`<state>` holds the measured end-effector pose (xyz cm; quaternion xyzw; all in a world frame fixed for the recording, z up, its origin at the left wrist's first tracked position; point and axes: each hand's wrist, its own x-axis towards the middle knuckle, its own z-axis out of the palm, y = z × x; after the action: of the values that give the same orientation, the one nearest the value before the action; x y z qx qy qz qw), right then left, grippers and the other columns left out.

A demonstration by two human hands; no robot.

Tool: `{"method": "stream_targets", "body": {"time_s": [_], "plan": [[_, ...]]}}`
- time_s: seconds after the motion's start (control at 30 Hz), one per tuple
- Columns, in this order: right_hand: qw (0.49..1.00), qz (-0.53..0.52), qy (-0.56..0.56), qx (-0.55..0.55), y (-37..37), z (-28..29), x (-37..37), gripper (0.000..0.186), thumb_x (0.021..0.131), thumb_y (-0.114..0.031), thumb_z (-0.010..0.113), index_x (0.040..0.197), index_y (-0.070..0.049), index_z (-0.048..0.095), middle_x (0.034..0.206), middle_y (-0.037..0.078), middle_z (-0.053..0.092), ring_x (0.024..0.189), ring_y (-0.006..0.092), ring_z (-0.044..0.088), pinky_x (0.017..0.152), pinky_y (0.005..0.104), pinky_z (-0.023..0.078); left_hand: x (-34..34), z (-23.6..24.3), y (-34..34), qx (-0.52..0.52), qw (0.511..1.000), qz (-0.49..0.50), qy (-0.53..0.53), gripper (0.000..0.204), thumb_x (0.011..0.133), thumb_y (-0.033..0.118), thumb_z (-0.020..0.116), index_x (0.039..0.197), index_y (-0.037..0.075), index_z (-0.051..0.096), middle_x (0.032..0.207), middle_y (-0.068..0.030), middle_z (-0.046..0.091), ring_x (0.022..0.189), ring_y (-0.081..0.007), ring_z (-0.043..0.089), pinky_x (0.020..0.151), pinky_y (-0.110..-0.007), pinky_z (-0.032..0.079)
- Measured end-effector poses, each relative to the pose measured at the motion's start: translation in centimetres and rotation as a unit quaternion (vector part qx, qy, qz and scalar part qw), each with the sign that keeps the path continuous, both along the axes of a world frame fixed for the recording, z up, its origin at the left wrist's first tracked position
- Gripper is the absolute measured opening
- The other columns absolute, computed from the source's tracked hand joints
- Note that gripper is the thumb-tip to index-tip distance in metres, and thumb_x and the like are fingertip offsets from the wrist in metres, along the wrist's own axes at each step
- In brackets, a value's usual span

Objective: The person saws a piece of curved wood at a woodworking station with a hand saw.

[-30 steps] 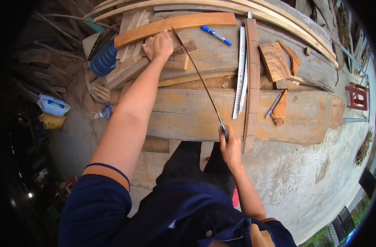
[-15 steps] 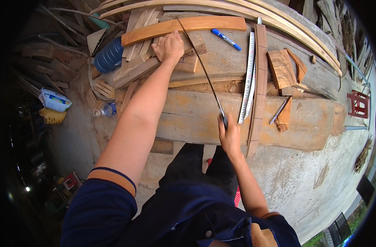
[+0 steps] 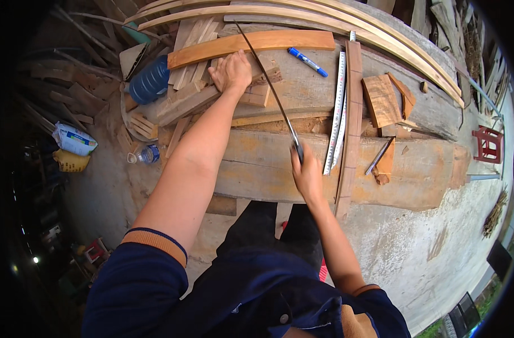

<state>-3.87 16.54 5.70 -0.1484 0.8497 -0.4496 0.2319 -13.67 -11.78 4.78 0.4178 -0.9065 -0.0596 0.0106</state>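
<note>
Saw (image 3: pixel 279 100) — grasped by right hand (image 3: pixel 307 173) — slants past left hand (image 3: pixel 233 72) on plank (image 3: pixel 185 106), grip unclear.

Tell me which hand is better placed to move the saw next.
Right, most likely: the right hand holds the saw at its handle, while the left hand rests on a wood block.

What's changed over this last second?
The right hand has pushed the thin dark metal saw away from the body; its tip now shows beyond the far edge of the curved orange-brown wooden board. Nothing was grasped or released. The left hand stays at the board's near edge; the blue marker hasn't moved.
</note>
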Motion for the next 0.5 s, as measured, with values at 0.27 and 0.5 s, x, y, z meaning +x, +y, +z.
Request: {"method": "stream_targets", "body": {"time_s": [0.27,0.5], "plan": [[1.0,-0.005,-0.013,0.013,4.2,-0.5,3.8,0.017,0.098,-0.016,0.059,0.106,-0.002,0.058,0.073,0.028,0.062,0.071,0.0491,0.062,0.058,0.0538,0.047,0.2,0.3,-0.1,-0.004,1.0,-0.012,0.015,0.052,0.106,0.039,0.031,0.097,0.011,0.073,0.107,-0.0066,0.072,0.106,-0.0235,0.06,0.095,-0.045,0.036],[1.0,0.009,0.026,-0.008,-3.6,-0.3,-3.5,0.019,0.099,-0.02,0.057,0.099,-0.001,0.055,0.071,0.03,0.06,0.069,0.051,0.06,0.058,0.0566,0.044,-0.5,-0.4,0.2,0.009,1.0,0.003,0.0,0.054,0.106,0.04,0.03,0.094,0.011,0.074,0.106,-0.0084,0.073,0.106,-0.0241,0.06,0.094,-0.044,0.036]]}}
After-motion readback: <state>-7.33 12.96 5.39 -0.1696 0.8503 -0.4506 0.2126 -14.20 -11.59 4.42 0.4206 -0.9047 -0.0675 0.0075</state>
